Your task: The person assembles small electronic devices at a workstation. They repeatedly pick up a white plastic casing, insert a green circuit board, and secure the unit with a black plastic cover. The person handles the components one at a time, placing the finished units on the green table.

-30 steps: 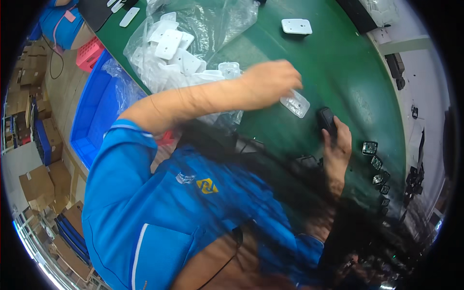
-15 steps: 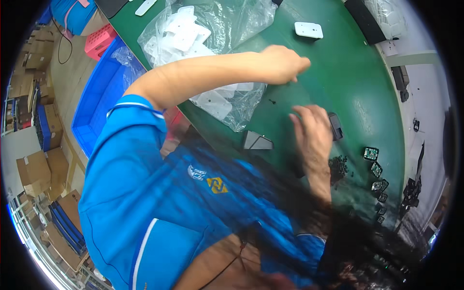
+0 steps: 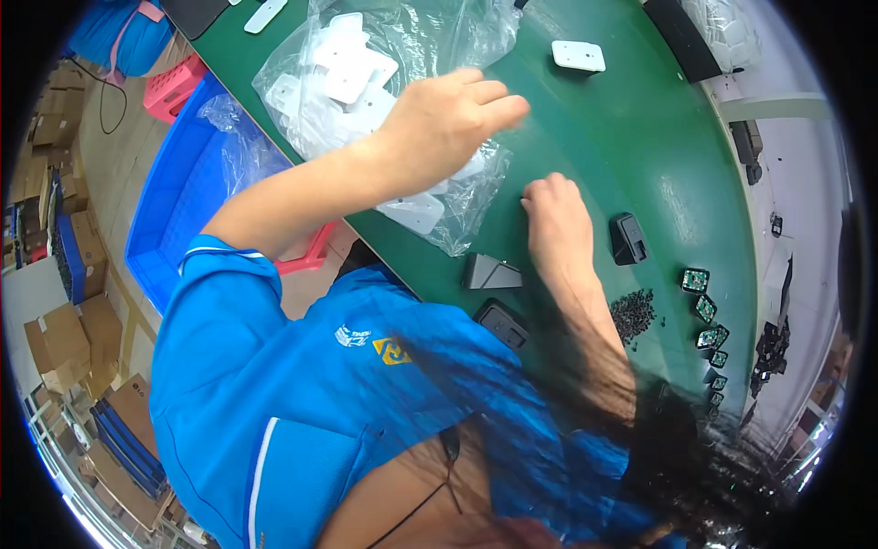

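Head view: black case (image 3: 628, 240) lies right of both hands (image 3: 448, 123) (image 3: 560, 224); grips unclear.

Bright; glare on bench (image 3: 631, 137) between two and three o'clock; glints on bag (image 3: 434, 46), twelve; hair (image 3: 672, 421) blurred, four; edges bowed, corners black.

Rounded white plates (image 3: 349, 80) overlap inside a crumpled clear bag (image 3: 444, 41), a dark case (image 3: 629, 240) lying to its right.
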The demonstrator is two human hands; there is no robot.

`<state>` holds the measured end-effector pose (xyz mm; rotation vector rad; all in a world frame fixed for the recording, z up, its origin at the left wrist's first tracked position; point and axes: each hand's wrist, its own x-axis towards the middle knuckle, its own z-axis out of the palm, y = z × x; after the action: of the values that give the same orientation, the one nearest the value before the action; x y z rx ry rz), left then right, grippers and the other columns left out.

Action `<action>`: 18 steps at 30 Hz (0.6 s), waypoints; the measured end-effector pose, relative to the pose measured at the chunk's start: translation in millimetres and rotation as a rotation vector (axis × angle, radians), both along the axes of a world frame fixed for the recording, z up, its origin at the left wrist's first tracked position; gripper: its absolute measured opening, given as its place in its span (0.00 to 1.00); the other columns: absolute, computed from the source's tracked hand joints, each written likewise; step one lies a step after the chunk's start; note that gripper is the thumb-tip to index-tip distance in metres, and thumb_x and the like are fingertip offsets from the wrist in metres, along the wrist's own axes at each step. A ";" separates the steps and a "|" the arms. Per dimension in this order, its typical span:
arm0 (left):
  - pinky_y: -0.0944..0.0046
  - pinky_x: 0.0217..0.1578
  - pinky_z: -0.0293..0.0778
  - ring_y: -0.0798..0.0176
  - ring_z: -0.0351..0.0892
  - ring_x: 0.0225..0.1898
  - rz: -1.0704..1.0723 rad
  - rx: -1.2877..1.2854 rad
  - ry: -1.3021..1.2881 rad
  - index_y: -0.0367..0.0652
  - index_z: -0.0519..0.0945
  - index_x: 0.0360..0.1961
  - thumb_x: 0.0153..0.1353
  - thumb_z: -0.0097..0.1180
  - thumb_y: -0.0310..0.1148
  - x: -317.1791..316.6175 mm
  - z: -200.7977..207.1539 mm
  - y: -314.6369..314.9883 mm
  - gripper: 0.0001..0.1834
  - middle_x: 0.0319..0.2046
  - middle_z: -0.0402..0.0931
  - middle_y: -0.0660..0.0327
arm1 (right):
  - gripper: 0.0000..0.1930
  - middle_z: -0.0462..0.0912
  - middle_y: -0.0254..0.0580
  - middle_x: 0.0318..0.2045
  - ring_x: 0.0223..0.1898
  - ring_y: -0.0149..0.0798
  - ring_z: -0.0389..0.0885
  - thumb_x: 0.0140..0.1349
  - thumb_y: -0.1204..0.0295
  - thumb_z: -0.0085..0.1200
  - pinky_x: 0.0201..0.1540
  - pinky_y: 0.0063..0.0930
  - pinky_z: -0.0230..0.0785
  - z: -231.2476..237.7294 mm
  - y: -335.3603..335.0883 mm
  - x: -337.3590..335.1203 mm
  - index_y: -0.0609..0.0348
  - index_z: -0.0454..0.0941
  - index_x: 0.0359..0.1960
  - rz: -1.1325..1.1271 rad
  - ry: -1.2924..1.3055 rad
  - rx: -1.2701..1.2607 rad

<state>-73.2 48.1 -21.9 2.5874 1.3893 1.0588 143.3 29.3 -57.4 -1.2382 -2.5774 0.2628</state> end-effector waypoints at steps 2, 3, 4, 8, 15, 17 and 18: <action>0.62 0.29 0.73 0.56 0.77 0.30 -0.058 -0.075 -0.222 0.41 0.78 0.35 0.53 0.59 0.26 11.3 4.7 -5.5 0.08 0.28 0.77 0.58 | 0.04 0.77 0.44 0.30 0.33 0.37 0.77 0.55 0.79 0.55 0.33 0.29 0.69 5.5 -0.2 13.4 0.61 0.73 0.32 -0.149 0.285 -0.202; 0.62 0.29 0.74 0.55 0.78 0.30 -0.087 -0.157 -0.316 0.40 0.78 0.36 0.53 0.60 0.27 17.3 4.6 -10.0 0.08 0.29 0.78 0.57 | 0.03 0.78 0.42 0.31 0.32 0.34 0.77 0.57 0.79 0.54 0.33 0.27 0.70 14.6 -1.0 19.9 0.62 0.73 0.32 -0.293 0.497 -0.469; 0.62 0.30 0.74 0.54 0.79 0.30 -0.122 -0.242 -0.411 0.40 0.79 0.36 0.53 0.60 0.27 23.7 2.9 -14.4 0.09 0.30 0.78 0.56 | 0.03 0.79 0.41 0.31 0.30 0.32 0.78 0.59 0.79 0.53 0.34 0.24 0.70 24.8 -4.5 24.1 0.62 0.73 0.33 -0.444 0.704 -0.742; 0.56 0.30 0.74 0.50 0.78 0.31 -0.240 -0.347 -0.539 0.42 0.75 0.35 0.56 0.57 0.33 55.9 -16.6 -32.5 0.08 0.30 0.77 0.56 | 0.04 0.79 0.41 0.34 0.33 0.29 0.77 0.61 0.77 0.53 0.39 0.22 0.72 50.0 -23.1 32.0 0.62 0.73 0.37 -0.434 1.305 -0.886; 0.60 0.25 0.73 0.55 0.78 0.26 -0.287 -0.101 -0.440 0.39 0.75 0.35 0.52 0.60 0.29 96.3 -11.0 -46.6 0.10 0.25 0.74 0.59 | 0.03 0.74 0.33 0.33 0.35 0.28 0.69 0.64 0.73 0.49 0.40 0.22 0.62 41.5 -51.8 41.3 0.58 0.71 0.35 -0.525 1.495 -0.936; 0.62 0.24 0.74 0.56 0.78 0.26 -0.291 -0.066 -0.369 0.39 0.74 0.32 0.51 0.60 0.28 99.8 -12.1 -48.1 0.09 0.25 0.74 0.59 | 0.03 0.74 0.33 0.33 0.33 0.27 0.68 0.64 0.74 0.50 0.38 0.21 0.61 42.5 -55.7 43.1 0.58 0.71 0.35 -0.471 1.433 -0.847; 0.61 0.24 0.73 0.57 0.77 0.26 -0.291 -0.076 -0.352 0.40 0.73 0.32 0.52 0.58 0.29 101.5 -12.2 -49.6 0.08 0.24 0.73 0.59 | 0.02 0.73 0.33 0.32 0.32 0.27 0.67 0.64 0.74 0.50 0.38 0.20 0.61 44.8 -58.5 42.8 0.58 0.71 0.35 -0.453 1.401 -0.798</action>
<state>28.3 -1.5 -34.1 2.3082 0.9243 1.2991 186.1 -29.3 -12.5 -1.0988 -0.9481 1.4789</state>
